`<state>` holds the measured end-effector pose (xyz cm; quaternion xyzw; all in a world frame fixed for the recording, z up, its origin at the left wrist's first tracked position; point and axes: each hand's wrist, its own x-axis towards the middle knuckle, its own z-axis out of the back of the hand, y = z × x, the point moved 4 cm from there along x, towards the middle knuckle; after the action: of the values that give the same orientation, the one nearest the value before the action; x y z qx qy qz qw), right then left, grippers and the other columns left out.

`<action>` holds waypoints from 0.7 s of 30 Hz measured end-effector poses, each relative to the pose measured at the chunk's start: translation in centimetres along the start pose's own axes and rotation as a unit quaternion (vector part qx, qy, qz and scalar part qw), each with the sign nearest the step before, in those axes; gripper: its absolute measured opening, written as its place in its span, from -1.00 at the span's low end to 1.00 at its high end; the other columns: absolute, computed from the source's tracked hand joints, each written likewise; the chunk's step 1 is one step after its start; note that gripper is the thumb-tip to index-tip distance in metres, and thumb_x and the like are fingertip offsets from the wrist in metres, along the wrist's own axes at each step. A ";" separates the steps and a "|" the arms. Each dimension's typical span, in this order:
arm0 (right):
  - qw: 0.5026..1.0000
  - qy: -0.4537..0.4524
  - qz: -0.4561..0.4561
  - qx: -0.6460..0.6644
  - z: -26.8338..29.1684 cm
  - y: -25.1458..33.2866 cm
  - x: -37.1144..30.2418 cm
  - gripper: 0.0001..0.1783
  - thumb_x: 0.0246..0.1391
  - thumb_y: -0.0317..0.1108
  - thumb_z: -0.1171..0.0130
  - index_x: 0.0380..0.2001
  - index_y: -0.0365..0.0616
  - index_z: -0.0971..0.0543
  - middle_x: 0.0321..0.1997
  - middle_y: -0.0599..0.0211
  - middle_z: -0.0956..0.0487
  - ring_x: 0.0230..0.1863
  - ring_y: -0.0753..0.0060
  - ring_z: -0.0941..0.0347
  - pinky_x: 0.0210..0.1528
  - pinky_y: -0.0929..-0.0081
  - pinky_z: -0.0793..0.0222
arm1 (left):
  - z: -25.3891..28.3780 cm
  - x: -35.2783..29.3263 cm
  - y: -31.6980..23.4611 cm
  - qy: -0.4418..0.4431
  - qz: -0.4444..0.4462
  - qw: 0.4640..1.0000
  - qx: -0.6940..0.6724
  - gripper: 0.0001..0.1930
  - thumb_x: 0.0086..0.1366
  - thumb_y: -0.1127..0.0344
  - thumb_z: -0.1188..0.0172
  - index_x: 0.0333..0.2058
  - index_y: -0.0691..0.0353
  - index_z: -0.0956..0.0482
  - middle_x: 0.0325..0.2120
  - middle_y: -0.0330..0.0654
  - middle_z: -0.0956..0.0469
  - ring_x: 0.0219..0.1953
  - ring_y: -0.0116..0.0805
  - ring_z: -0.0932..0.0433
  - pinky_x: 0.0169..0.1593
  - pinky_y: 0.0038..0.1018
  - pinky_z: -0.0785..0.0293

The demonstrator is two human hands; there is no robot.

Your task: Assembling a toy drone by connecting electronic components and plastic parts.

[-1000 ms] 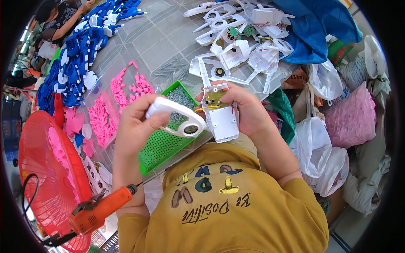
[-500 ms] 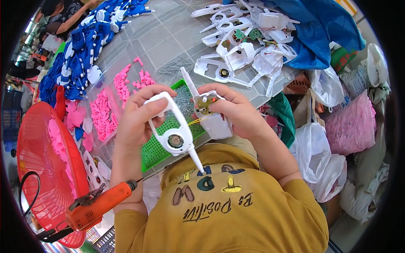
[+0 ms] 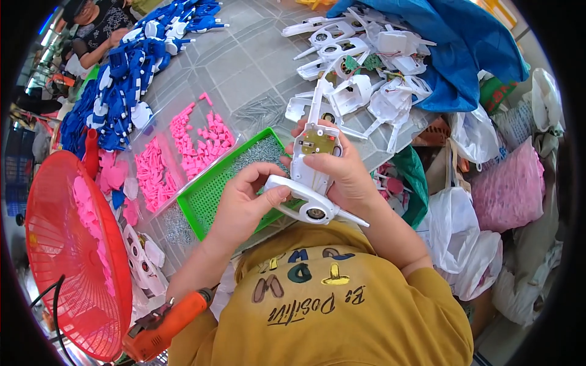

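Observation:
My left hand (image 3: 241,201) grips the end of a white plastic shell half (image 3: 290,184) with a looped frame and pointed tip. A small round speaker (image 3: 316,213) sits in its ring. In my right hand (image 3: 347,174) is a matching white shell half (image 3: 301,171), its long tip pointing away from me. A yellowish circuit board (image 3: 318,140) lies inside it, the thumb resting just below. The two halves are close together, the speaker half tilted across the near end of the other. Part of the wiring between them is hidden.
Close by stands a green tray (image 3: 192,222) holding small screws (image 3: 259,152). Pink parts (image 3: 210,137) lie beyond it. White shells (image 3: 394,100) are heaped at far right, blue-and-white ones (image 3: 131,70) at far left. An orange power screwdriver (image 3: 171,326) hangs near a red basket (image 3: 76,256). Another person (image 3: 101,33) sits far left.
My left hand has moved right and nearer, turning the speaker half sideways against the other. The circuit-board half now stands more upright in my right hand. The screwdriver has swung lower.

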<state>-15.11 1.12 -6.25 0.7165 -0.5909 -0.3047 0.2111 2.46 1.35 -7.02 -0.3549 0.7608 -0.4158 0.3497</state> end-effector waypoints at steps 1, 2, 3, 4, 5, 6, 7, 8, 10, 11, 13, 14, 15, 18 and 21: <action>1.000 -0.003 -0.021 0.009 -0.1 -0.1 0.1 -0.38 -0.04 -0.54 -0.21 0.16 -0.20 -0.36 0.09 0.22 -0.47 0.11 0.20 -0.49 0.17 0.19 -0.49 | 0.0 -0.2 -0.7 -0.033 -0.052 0.990 0.124 -0.71 0.23 0.48 -0.31 -0.07 0.29 -0.52 -0.10 -0.15 -0.50 -0.13 -0.38 -0.58 -0.06 -0.42 -0.61; 0.999 -0.004 -0.048 0.015 0.0 -0.1 0.2 -0.38 -0.06 -0.58 -0.18 0.16 -0.22 -0.36 0.11 0.19 -0.48 0.11 0.16 -0.49 0.21 0.16 -0.48 | -0.2 -0.6 -1.4 -0.067 -0.101 0.961 0.247 -0.71 0.21 0.45 -0.34 -0.09 0.29 -0.55 -0.11 -0.15 -0.51 -0.13 -0.37 -0.57 -0.03 -0.43 -0.59; 0.997 -0.006 -0.073 0.040 -0.2 0.0 0.0 -0.38 -0.05 -0.58 -0.16 0.17 -0.22 -0.36 0.12 0.16 -0.48 0.10 0.14 -0.50 0.20 0.13 -0.48 | -0.4 -0.9 -2.3 -0.096 -0.152 0.920 0.349 -0.72 0.19 0.35 -0.39 -0.15 0.31 -0.60 -0.14 -0.13 -0.53 -0.15 -0.33 -0.58 -0.04 -0.43 -0.55; 0.993 -0.006 -0.097 0.067 -0.3 -0.2 -0.1 -0.38 -0.05 -0.58 -0.15 0.17 -0.23 -0.35 0.13 0.12 -0.48 0.09 0.12 -0.50 0.20 0.10 -0.48 | -0.8 -1.0 -3.6 -0.073 -0.199 0.877 0.432 -0.72 0.19 0.32 -0.39 -0.17 0.31 -0.61 -0.18 -0.12 -0.53 -0.16 -0.32 -0.58 -0.09 -0.43 -0.53; 0.990 -0.013 -0.111 0.087 -0.1 -0.6 -0.1 -0.37 -0.04 -0.59 -0.12 0.19 -0.26 -0.34 0.13 0.05 -0.49 0.05 0.09 -0.54 0.18 0.06 -0.51 | -1.1 -1.0 -5.0 -0.048 -0.242 0.823 0.511 -0.72 0.19 0.28 -0.39 -0.19 0.31 -0.62 -0.22 -0.11 -0.54 -0.17 -0.31 -0.58 -0.14 -0.43 -0.52; 0.985 0.003 -0.150 0.080 -0.3 -0.9 -0.2 -0.36 -0.04 -0.60 -0.12 0.19 -0.25 -0.34 0.11 0.03 -0.49 0.02 0.08 -0.55 0.15 0.03 -0.53 | -0.7 -0.9 -5.5 -0.055 -0.221 0.839 0.493 -0.70 0.22 0.23 -0.37 -0.18 0.32 -0.61 -0.31 -0.08 -0.56 -0.25 -0.31 -0.58 -0.22 -0.40 -0.50; 0.979 0.016 -0.188 0.071 -0.3 -0.9 -0.4 -0.35 -0.05 -0.62 -0.12 0.20 -0.25 -0.33 0.10 0.00 -0.50 0.00 0.07 -0.56 0.13 0.00 -0.54 | 0.2 -0.9 -6.0 -0.108 -0.197 0.851 0.476 -0.74 0.24 0.27 -0.35 -0.18 0.31 -0.63 -0.33 -0.15 -0.58 -0.29 -0.38 -0.57 -0.21 -0.45 -0.48; 0.969 0.037 -0.232 0.069 -0.1 -1.5 -0.2 -0.36 -0.03 -0.63 -0.14 0.20 -0.24 -0.34 0.09 -0.02 -0.51 -0.02 0.04 -0.58 0.07 -0.05 -0.58 | 1.1 -0.7 -6.4 -0.159 -0.173 0.859 0.456 -0.77 0.25 0.31 -0.32 -0.17 0.30 -0.65 -0.34 -0.22 -0.60 -0.33 -0.45 -0.55 -0.21 -0.50 -0.47; 0.960 0.048 -0.268 0.071 -0.3 -2.9 -0.1 -0.39 0.01 -0.62 -0.16 0.18 -0.21 -0.35 0.09 -0.02 -0.51 -0.01 0.02 -0.57 0.04 -0.09 -0.59 | 3.0 -0.5 -9.3 -0.294 -0.238 0.790 0.482 -0.76 0.28 0.31 -0.28 -0.14 0.32 -0.63 -0.37 -0.16 -0.61 -0.36 -0.42 -0.57 -0.24 -0.47 -0.49; 0.957 0.073 -0.271 0.071 -0.3 -3.5 -0.1 -0.42 0.06 -0.58 -0.20 0.18 -0.19 -0.35 0.07 0.00 -0.51 -0.01 0.03 -0.56 0.03 -0.09 -0.59 | 4.6 -0.5 -10.3 -0.362 -0.260 0.755 0.481 -0.75 0.30 0.31 -0.25 -0.13 0.35 -0.60 -0.37 -0.09 -0.61 -0.35 -0.35 -0.59 -0.24 -0.43 -0.51; 0.957 0.082 -0.269 0.072 -0.3 -4.3 0.2 -0.45 0.09 -0.51 -0.21 0.17 -0.18 -0.36 0.06 0.02 -0.51 -0.02 0.05 -0.56 0.03 -0.08 -0.59 | 7.6 0.4 -11.6 -0.402 -0.277 0.747 0.452 -0.76 0.31 0.34 -0.19 -0.09 0.32 -0.61 -0.36 -0.03 -0.63 -0.32 -0.28 -0.64 -0.22 -0.41 -0.52; 0.957 0.092 -0.266 0.072 -0.6 -4.5 0.2 -0.48 0.13 -0.44 -0.22 0.17 -0.17 -0.37 0.05 0.04 -0.52 -0.02 0.07 -0.56 0.02 -0.08 -0.59 | 9.3 0.5 -12.0 -0.405 -0.276 0.744 0.454 -0.76 0.31 0.34 -0.19 -0.09 0.32 -0.61 -0.36 -0.03 -0.63 -0.32 -0.28 -0.64 -0.22 -0.41 -0.52; 0.957 0.097 -0.265 0.072 -0.5 -4.6 0.1 -0.48 0.13 -0.44 -0.22 0.17 -0.17 -0.37 0.05 0.04 -0.52 -0.02 0.07 -0.56 0.02 -0.08 -0.59 | 10.8 0.9 -11.7 -0.378 -0.240 0.729 0.518 -0.76 0.31 0.35 -0.17 -0.09 0.31 -0.61 -0.36 0.00 -0.64 -0.31 -0.24 -0.65 -0.21 -0.39 -0.52; 0.956 0.050 -0.274 0.088 -0.4 -5.0 0.5 -0.52 0.27 -0.12 -0.09 0.16 -0.13 -0.42 0.05 0.09 -0.52 -0.03 0.14 -0.56 -0.01 -0.06 -0.59 | 13.3 2.6 -11.2 -0.345 -0.154 0.715 0.588 -0.79 0.28 0.38 -0.13 -0.19 0.31 -0.66 -0.32 0.09 -0.67 -0.26 -0.05 -0.67 -0.15 -0.29 -0.54; 0.949 0.061 -0.273 0.144 -0.1 -5.2 0.9 -0.50 0.29 -0.06 -0.04 0.16 -0.13 -0.42 0.04 0.10 -0.53 -0.05 0.15 -0.57 -0.02 -0.08 -0.59 | 15.3 4.6 -10.3 -0.271 -0.102 0.646 0.706 -0.81 0.21 0.37 -0.17 -0.28 0.30 -0.70 -0.30 0.09 -0.66 -0.24 0.02 -0.65 -0.10 -0.21 -0.55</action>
<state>-11.19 1.32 -9.75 0.8903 -0.3964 -0.2184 0.0499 15.35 -12.46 -5.34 -0.1727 0.0674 -0.7453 0.6405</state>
